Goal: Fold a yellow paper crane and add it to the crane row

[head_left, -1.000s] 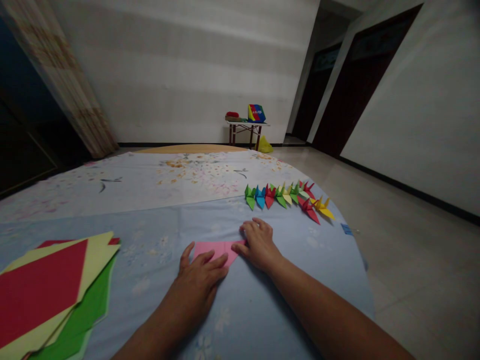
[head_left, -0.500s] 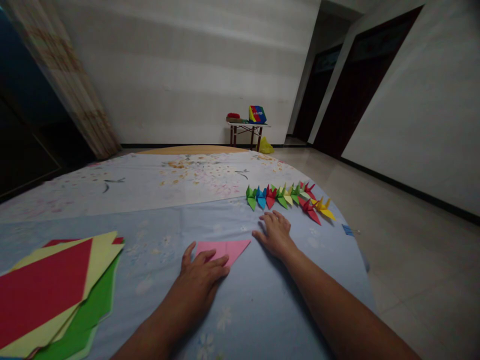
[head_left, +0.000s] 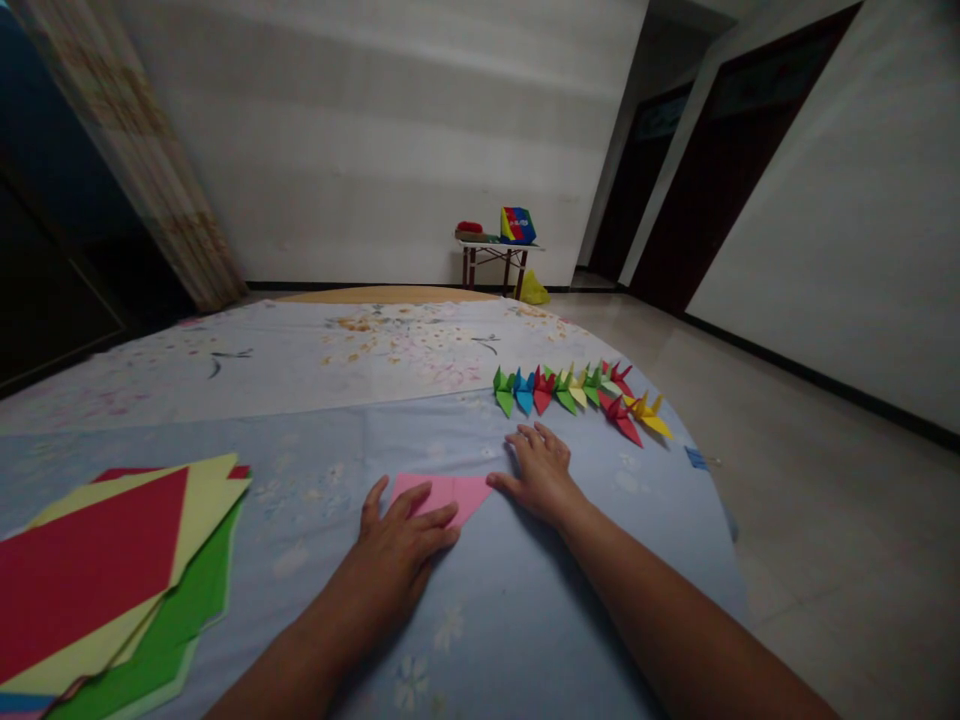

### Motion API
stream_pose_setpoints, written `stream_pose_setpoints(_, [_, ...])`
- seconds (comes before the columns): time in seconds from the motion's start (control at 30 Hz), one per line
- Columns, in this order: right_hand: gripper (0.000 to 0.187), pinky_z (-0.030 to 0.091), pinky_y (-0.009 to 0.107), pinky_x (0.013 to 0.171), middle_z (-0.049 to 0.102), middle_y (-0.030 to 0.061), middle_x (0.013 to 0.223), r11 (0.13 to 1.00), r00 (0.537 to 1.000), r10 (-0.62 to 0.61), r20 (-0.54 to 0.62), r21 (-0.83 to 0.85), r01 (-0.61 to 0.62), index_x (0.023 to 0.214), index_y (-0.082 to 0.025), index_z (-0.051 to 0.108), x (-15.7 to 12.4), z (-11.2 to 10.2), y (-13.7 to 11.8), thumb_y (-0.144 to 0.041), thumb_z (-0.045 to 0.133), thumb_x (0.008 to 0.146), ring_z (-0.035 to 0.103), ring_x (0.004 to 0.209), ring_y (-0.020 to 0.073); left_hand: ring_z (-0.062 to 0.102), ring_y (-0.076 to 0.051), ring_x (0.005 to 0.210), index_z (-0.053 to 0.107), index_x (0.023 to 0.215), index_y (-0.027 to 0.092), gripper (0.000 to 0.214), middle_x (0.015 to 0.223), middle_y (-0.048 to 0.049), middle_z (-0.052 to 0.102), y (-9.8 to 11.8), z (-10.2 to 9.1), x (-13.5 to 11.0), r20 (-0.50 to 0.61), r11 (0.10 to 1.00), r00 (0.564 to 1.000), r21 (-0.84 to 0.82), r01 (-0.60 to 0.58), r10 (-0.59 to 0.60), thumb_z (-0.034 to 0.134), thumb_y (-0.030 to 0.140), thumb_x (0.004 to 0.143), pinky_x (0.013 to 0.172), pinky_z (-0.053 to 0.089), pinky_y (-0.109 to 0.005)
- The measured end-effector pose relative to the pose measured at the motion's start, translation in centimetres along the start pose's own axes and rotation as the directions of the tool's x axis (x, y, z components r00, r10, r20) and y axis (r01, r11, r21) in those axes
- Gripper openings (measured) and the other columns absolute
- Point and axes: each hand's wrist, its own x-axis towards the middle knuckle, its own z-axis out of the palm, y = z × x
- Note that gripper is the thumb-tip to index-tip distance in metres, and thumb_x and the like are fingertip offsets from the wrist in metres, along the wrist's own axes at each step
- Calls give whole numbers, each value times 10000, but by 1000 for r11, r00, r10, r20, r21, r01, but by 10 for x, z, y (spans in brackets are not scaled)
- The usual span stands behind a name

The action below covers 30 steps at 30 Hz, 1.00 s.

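Note:
A folded pink sheet of paper (head_left: 454,490) lies flat on the blue flowered tablecloth, its visible part tapering to a point on the right. My left hand (head_left: 409,530) rests on its left and lower part with fingers spread, hiding some of it. My right hand (head_left: 538,472) is at the paper's right tip, thumb at the corner and the other fingers stretched out apart. Whether that thumb presses on the paper or only lies beside it, I cannot tell.
Several folded paper cranes (head_left: 562,390) in many colours stand beyond my right hand. At the left lies a stack of coloured paper sheets (head_left: 90,560). A blue clip (head_left: 696,458) sits at the table's right edge. Further off stands a small table (head_left: 499,246) against the wall.
My right hand has moved slightly left, bringing its thumb to the pink paper's right tip. My left hand stays on the paper. The view has shifted a little.

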Motion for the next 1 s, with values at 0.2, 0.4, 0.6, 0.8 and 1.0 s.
stream_pose_setpoints(0.2, [569,137,465,1044,371,100,1378,995,988,-82,-135,50,89,1229,-210,473,-3,-1,-2,-512,560,754,178,1321,279,384,-283,1231,593,1084,373,308,1219,32,597,1,-2,2,27,999,1000,32,-14,13,488,202,850,994,-29,-621])
stream_pose_setpoints(0.4, [561,159,483,1022,417,99,1340,989,993,-117,31,92,114,1174,-227,514,-9,3,-19,-575,546,734,197,1308,302,423,-301,1197,636,992,376,292,1147,46,642,0,-9,2,-6,998,1000,51,-23,23,557,174,796,990,0,-618])
stream_pose_setpoints(0.6, [559,147,466,1027,424,85,1334,989,991,-125,56,89,120,1151,-226,527,-7,2,-16,-570,579,714,197,1306,302,515,-260,1069,674,765,283,182,965,19,701,-4,-22,-2,-126,997,991,64,40,-32,562,139,760,999,63,-559])
stream_pose_setpoints(0.8, [527,155,465,1020,443,88,1320,989,991,-125,57,85,120,1150,-228,529,-8,2,-18,-564,544,744,220,1298,290,533,-230,999,611,1039,280,296,1016,-23,668,14,-19,3,-36,999,999,34,39,-38,515,146,793,950,196,-490])
stream_pose_setpoints(1.0, [493,168,462,1013,449,86,1315,988,989,-137,50,80,133,1150,-236,530,-8,1,-18,-526,559,752,229,1294,288,564,-213,942,577,1113,295,329,1033,-53,627,24,-14,2,72,997,996,64,45,-49,473,151,835,933,232,-486])
